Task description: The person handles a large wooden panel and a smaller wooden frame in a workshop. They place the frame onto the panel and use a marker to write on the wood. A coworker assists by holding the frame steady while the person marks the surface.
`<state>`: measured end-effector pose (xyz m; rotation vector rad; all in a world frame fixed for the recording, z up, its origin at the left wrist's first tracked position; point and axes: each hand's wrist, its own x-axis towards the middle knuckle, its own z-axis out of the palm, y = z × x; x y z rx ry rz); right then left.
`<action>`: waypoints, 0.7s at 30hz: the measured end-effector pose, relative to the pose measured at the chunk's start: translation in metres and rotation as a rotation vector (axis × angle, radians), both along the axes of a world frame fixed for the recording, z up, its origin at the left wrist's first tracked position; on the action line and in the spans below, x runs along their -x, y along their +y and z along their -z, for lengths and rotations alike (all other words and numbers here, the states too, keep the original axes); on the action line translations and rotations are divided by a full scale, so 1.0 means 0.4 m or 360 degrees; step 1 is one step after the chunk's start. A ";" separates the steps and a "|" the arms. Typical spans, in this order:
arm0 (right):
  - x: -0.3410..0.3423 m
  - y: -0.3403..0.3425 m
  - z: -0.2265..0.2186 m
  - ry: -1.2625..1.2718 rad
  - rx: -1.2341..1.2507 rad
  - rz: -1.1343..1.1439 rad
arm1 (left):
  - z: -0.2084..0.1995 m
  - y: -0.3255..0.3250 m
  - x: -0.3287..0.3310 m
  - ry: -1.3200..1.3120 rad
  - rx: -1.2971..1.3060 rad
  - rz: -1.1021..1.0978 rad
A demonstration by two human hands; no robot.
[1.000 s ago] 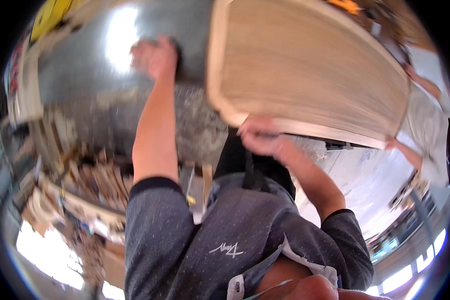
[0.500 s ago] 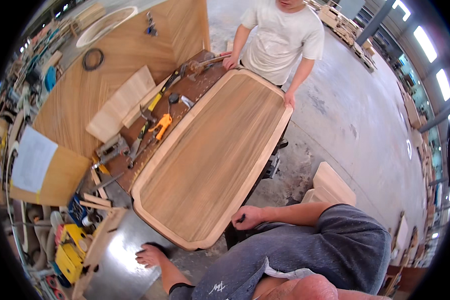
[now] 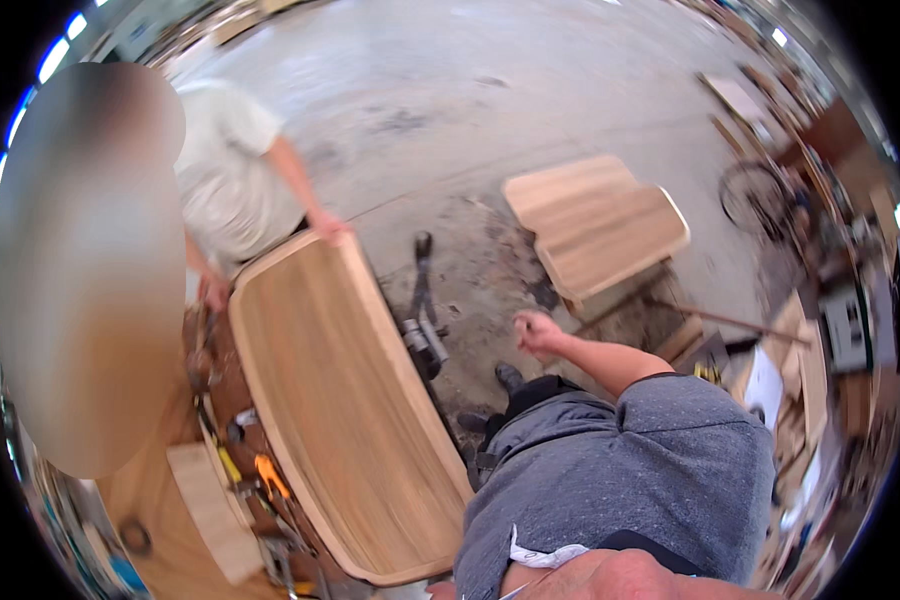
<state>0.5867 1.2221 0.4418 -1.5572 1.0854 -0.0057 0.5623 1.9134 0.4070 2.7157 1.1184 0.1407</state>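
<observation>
My right hand (image 3: 537, 333) is held in the air right of a long wooden panel (image 3: 345, 400), touching neither it nor the smaller panel beyond. Its fingers are curled closed; whatever they may hold is too small to make out. Of my left arm, at most a sliver of skin shows at the lower edge, and the left hand is out of view. The long panel has a paler rounded border and lies on a brown workbench (image 3: 232, 390). At its far end, a co-worker in a pale T-shirt (image 3: 232, 170) has both hands at the corners.
An orange air blow gun (image 3: 270, 476) and several hand tools lie left of the panel. A notched wooden panel (image 3: 600, 225) rests on a low support ahead right. Farther right are a wheel (image 3: 755, 197) and stacked boards. A blurred oval hides the far left.
My view has swung right. My right hand has left the long panel's edge and reaches out toward the notched panel. My left hand has gone from view. The co-worker still grips the far end.
</observation>
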 end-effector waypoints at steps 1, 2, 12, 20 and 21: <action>0.060 -0.050 0.033 -0.0081 -0.0058 0.0360 | -0.038 -0.061 -0.051 -0.0055 0.0057 0.0194; 0.130 -0.092 0.061 -0.0218 0.0053 0.0695 | -0.073 -0.122 -0.104 -0.0086 0.0110 0.0386; 0.674 -0.264 -0.120 -0.0475 0.0464 0.2327 | -0.168 -0.655 -0.431 -0.0072 0.0439 0.1805; 1.067 -0.230 -0.309 -0.0568 0.0780 0.2969 | -0.105 -1.030 -0.414 0.0075 0.0775 0.2743; 1.104 -0.200 -0.318 -0.0526 0.0823 0.3047 | -0.093 -1.072 -0.412 0.0249 0.0971 0.2707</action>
